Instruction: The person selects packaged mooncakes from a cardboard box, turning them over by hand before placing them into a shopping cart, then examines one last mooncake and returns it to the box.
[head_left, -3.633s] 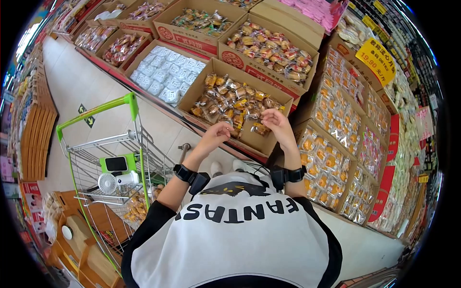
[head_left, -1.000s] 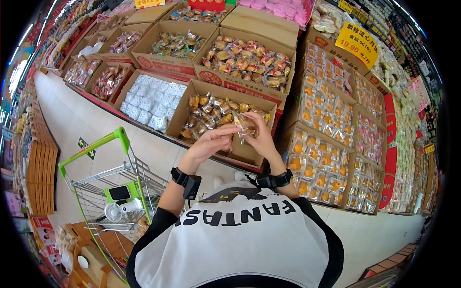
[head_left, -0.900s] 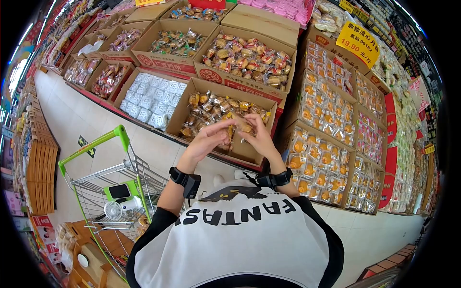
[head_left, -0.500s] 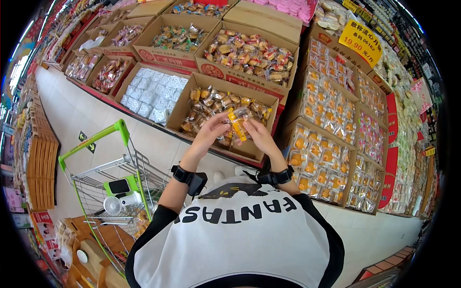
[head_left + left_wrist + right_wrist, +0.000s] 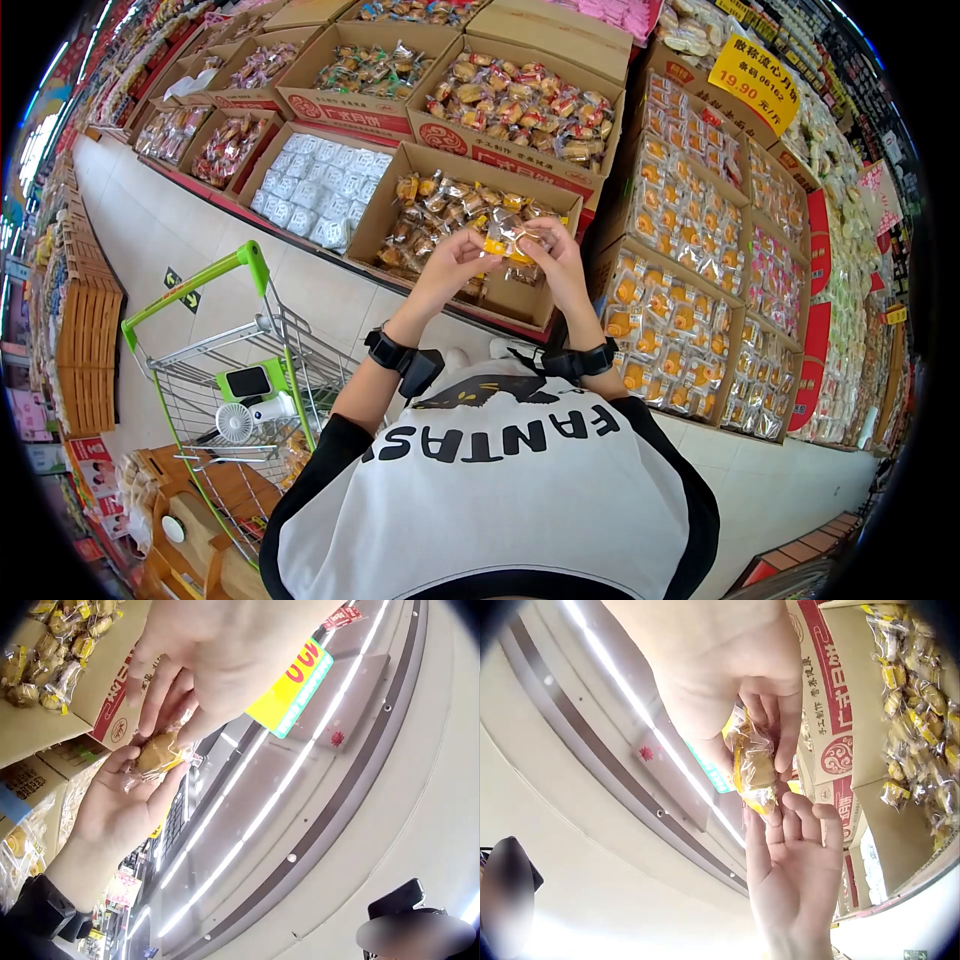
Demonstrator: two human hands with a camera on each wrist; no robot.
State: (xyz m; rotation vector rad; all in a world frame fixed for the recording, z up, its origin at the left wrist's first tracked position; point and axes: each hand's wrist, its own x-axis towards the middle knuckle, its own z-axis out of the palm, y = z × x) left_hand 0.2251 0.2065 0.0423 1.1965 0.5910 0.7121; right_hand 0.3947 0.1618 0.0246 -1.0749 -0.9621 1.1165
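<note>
Our left hand [image 5: 453, 264] and right hand [image 5: 561, 262] pinch a wrapped cake [image 5: 508, 232] over a carton [image 5: 515, 300], partly hiding it; a cart [image 5: 190, 288] stands nearby, which we see only in the head view.

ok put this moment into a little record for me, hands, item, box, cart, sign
left hand: pinches one end of the packet
right hand: holds the packet's other end
item: clear-and-yellow wrapped packet, held above the box
box: open cardboard box, similar packets inside, some bare bottom showing
beside the box: white packets in rows
cart: shopping cart with green handle, at the person's left, carrying a white fan
sign: yellow price sign reading 19.90
</note>
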